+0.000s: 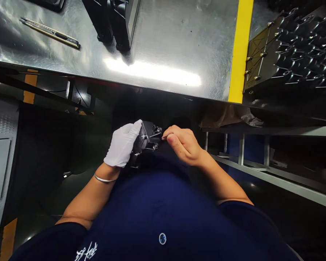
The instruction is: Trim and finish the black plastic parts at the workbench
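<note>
In a white glove, my left hand [122,144] is closed around a black molded part [149,137] with ribs and small round bosses, held in front of my body below the table edge. My right hand [185,144] is bare. Its fingers are curled, with thumb and forefinger pinched together close to the right end of the black part. Whatever lies between those fingertips is hidden or too small to make out.
Ahead is a shiny metal table [174,43] with a yellow stripe [240,50]. On it lie a utility knife [50,32] and a black stand-like piece [116,21]. Stacked black parts [307,50] stand at the right. A metal frame [261,170] is lower right, a grey panel [1,163] left.
</note>
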`<state>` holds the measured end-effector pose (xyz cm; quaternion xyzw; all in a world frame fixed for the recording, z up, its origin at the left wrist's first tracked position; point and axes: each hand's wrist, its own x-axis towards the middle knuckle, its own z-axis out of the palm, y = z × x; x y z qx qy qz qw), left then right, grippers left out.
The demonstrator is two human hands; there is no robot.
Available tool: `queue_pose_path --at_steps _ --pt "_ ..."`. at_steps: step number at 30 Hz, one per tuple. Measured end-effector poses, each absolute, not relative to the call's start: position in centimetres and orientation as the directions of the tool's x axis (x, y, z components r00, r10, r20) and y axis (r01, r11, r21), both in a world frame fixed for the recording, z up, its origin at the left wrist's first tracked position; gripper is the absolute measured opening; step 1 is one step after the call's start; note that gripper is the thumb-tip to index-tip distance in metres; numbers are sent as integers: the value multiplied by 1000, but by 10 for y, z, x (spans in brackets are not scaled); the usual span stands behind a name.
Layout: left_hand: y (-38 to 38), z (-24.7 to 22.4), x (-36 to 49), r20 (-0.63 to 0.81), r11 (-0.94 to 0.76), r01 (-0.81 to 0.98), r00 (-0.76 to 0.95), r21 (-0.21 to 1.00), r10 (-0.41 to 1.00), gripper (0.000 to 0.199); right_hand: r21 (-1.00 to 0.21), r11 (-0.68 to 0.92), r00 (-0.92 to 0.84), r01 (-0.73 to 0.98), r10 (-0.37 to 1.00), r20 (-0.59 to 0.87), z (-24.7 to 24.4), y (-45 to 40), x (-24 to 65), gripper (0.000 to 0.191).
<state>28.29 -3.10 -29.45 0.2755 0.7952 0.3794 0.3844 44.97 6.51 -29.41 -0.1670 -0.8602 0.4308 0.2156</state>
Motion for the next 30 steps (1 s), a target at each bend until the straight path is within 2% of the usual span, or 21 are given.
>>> queue_pose_path --at_steps 2,4,8,20,27,30 --pt "-31 -298 280 -412 534 115 -509 837 756 37 -768 610 -763 193 586 273 -298 63 447 29" --pt "-32 -300 278 -399 500 102 -477 860 783 35 -703 665 -709 252 621 334 -302 60 445 26" --pt "-33 -302 276 -430 526 102 -458 844 778 38 -617 723 -680 312 623 387 -309 57 442 27" --pt "-29 -298 280 -520 593 5 -477 805 709 38 -502 784 -717 365 580 385 -316 59 444 29" --pt "-32 -303 281 -546 605 -31 -468 796 694 38 -522 779 -734 348 572 366 -320 53 445 28" --pt "-33 -303 282 -534 613 -12 -505 790 678 39 -593 745 -751 304 571 333 -315 53 446 29"
